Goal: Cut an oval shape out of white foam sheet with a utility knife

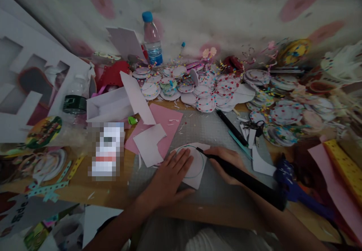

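**Left hand pressed flat, right hand closed round a black tool**

Left hand [171, 175] is laid palm down, fingers spread across a white sheet [195, 181], presumably so that the paper cannot slide. By the right hand [230, 154], a slim black tool [256, 185] is grasped near its tip, a hold suited to fine control; its thick end is tilted back over the wrist. The tip is set at the edge of a circle outlined on the sheet, whose far side is left uncovered by the fingers.

Beneath the sheet, a grey mat [195, 120] is spread on the wooden bench [107, 194], probably for protection. Farther off, a cut white piece [145, 145] is rested on pink paper [174, 119], while a black stick [232, 128] and keys [256, 126] are placed to the right. Behind them, dotted discs [206, 102] are heaped, perhaps to free the working area, and a blue-capped bottle [152, 41] is stood upright by the patterned backdrop [192, 2].
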Demonstrator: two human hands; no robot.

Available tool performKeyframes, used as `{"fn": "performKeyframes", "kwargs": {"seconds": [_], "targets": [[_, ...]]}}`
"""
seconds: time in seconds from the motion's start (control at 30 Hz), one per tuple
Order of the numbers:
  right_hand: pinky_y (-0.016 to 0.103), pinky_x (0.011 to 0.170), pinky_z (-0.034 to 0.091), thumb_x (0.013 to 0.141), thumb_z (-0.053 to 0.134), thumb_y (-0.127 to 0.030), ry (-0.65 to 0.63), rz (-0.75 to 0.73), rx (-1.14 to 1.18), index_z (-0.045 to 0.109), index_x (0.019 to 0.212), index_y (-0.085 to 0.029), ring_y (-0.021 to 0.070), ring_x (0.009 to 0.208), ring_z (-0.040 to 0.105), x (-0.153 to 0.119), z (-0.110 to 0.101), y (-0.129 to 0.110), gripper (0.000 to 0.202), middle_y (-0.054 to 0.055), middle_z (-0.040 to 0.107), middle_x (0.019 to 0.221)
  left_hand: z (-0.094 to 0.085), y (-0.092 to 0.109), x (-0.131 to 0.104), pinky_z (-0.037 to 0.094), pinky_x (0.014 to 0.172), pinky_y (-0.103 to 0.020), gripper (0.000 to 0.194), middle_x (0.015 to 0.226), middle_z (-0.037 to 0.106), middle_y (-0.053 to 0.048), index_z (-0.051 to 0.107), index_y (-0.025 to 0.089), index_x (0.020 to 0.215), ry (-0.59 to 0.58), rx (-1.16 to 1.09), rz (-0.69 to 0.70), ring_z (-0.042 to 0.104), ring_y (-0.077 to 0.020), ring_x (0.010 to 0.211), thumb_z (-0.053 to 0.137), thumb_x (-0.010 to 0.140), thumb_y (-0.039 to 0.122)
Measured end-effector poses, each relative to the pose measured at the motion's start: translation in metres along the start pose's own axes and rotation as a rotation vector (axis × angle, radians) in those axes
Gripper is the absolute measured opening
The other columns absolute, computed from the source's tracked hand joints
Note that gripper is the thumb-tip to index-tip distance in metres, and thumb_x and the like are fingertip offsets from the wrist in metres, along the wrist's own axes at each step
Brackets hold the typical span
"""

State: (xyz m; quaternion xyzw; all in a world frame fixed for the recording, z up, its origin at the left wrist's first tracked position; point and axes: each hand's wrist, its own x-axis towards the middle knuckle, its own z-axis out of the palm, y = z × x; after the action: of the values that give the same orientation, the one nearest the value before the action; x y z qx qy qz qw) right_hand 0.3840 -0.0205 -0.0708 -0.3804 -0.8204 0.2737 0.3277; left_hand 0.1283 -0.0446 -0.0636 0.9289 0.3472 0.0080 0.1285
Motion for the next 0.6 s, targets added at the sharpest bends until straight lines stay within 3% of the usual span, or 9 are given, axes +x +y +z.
{"fn": "performKeyframes", "kwargs": {"seconds": [0.6], "targets": [[0.031,0.066,0.054,0.090,0.050,-0.014,0.021,-0.023,-0.067,0.053,0.116,-0.023,0.0183,0.076,0.066,0.0016,0.0031,0.0010,0.027,0.004,0.067,0.087,-0.0013,0.0015,-0.0004,0.003,0.118,-0.042,0.082,0.160,0.011,-0.014,0.015,0.011,0.152,-0.017,0.008,-0.005,0.005,-0.0262,0.148,0.033,0.092,0.063]]}}
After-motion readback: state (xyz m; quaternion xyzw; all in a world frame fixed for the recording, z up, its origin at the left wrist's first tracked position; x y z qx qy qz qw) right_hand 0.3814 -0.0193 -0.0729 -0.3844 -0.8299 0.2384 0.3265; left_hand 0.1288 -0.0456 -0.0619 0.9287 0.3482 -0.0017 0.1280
